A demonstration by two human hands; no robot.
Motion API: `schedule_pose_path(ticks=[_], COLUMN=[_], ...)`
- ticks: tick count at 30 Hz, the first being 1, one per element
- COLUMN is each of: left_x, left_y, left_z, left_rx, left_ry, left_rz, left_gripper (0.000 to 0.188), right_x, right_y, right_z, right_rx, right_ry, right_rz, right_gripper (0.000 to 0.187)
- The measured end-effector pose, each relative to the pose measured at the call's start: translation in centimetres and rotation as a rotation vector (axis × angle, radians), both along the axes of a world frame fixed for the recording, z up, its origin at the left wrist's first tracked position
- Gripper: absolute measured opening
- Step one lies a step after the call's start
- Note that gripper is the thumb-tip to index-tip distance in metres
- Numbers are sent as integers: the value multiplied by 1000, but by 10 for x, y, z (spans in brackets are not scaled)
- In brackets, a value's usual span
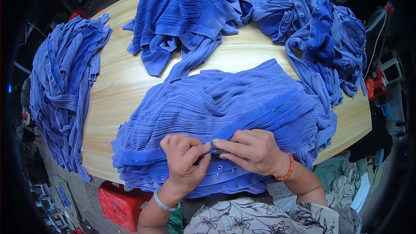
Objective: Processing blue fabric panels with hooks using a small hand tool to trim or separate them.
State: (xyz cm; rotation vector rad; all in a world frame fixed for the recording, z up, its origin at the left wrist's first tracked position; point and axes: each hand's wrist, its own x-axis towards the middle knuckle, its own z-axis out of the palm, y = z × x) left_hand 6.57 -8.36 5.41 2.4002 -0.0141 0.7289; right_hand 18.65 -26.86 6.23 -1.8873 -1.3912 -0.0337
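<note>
One left hand [185, 161], right hand [255, 151] beside, both pinching blue garment [182, 110], spread beneath, beyond

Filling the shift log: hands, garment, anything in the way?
Left hand pinching blue garment; right hand touching it alongside, grip unclear. Garment rumpled on table. Nothing visibly blocking; more blue garments heaped beyond and left.

You can read no text, label, number or sign here, whether on the blue ribbed garments [182, 108], the pale wooden counter [115, 78] or the red stool [130, 201]; the dark outer rim is too dim to tell.
</note>
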Motion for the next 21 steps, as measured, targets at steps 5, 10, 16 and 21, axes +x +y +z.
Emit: schedule_pose_path(ticks=[5, 10, 16, 21], left_x=[0, 0, 0, 1], left_y=[0, 0, -1, 0], left_z=[-1, -2, -1, 0], left_rx=[-2, 1, 0, -23], left_ry=[-9, -11, -6, 13], left_rz=[4, 6, 8, 2], left_gripper=[31, 31, 29, 27], right_x=[-1, 0, -2, -1], right_y=[0, 1, 0, 1], right_z=[0, -1, -1, -3], right_rx=[1, 5, -6, 3], right_ry=[-1, 9, -47, -73], right_rz=[-4, 2, -6, -3], right_gripper=[43, 42, 43, 42])
